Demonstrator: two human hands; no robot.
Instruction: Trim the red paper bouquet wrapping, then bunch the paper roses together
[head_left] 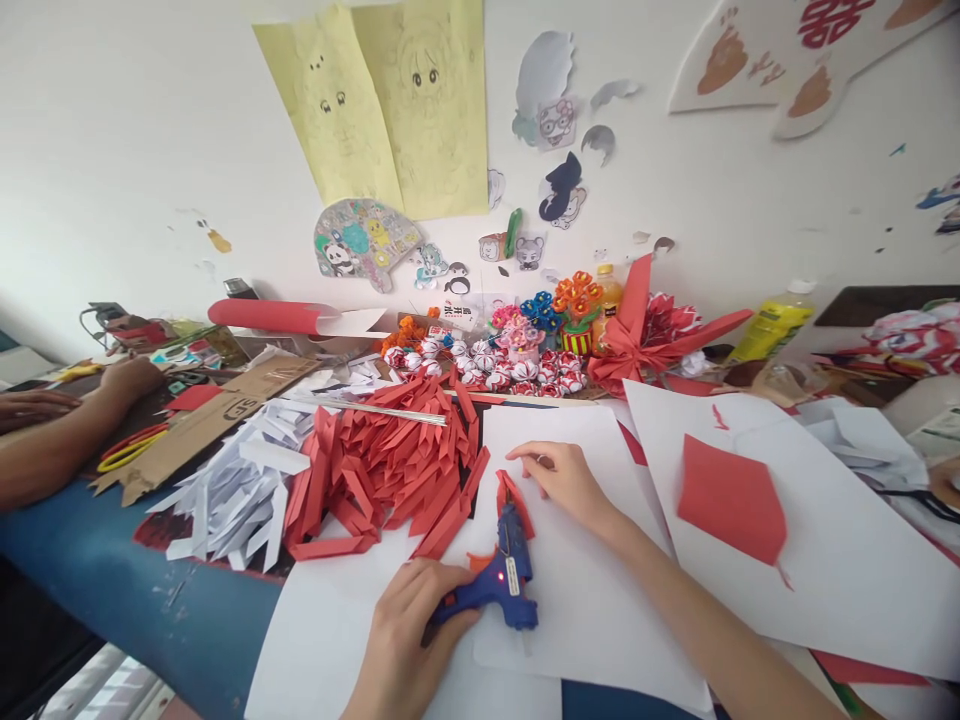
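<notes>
My left hand (416,620) is wrapped round the handle of a blue glue gun (516,580) with a small red light on its side. Its nozzle points away from me, over a folded red paper piece (517,492) on a white sheet (592,620). Just right of the nozzle, my right hand (566,482) hovers with its index finger stretched out and nothing visible in it. Beyond the gun lies a heap of folded red paper pieces (405,450). A pile of folded white paper pieces (236,490) sits left of it.
Another person's arm (75,430) rests on the table at left, near scissors with yellow handles (131,450) and a cardboard strip (217,420). Small yarn flowers (517,330) and a red paper flower (645,330) stand by the wall. A red square sheet (731,500) lies at right.
</notes>
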